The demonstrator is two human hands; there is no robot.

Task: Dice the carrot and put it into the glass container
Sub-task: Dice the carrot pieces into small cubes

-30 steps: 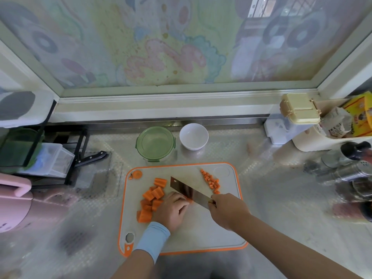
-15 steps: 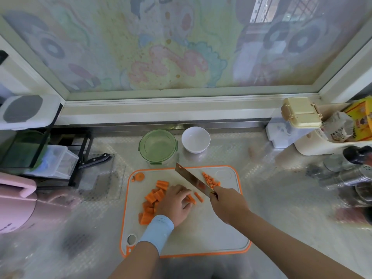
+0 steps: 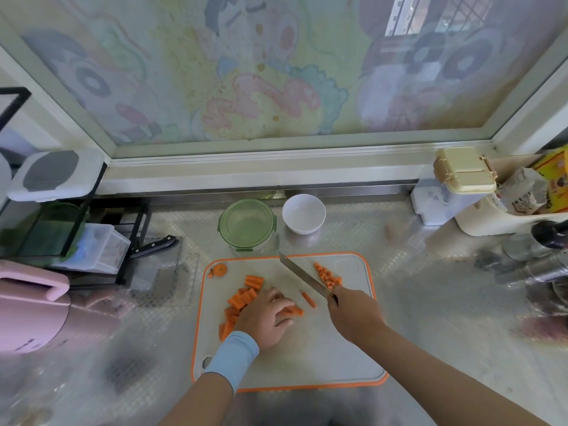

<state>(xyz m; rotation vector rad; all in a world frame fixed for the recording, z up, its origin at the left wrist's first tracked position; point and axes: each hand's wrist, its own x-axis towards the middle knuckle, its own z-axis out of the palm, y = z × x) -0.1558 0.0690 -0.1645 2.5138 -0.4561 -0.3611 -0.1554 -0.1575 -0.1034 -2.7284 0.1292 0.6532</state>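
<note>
Carrot sticks (image 3: 293, 311) lie on the cutting board (image 3: 307, 358), pinned under the left hand's (image 3: 264, 318) curled fingers, and the right hand (image 3: 353, 315), clamped on the knife (image 3: 304, 276), should make even crosscuts against the knuckles, well short of the lidded glass container (image 3: 247, 224).

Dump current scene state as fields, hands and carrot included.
left hand: holds sticks down on board
right hand: grips knife, blade clear of sticks, pointing toward container
chunks: uncut, left of left hand
dice: small pile, board's far right
container: behind board, green lid on
bowl: right of container
</note>
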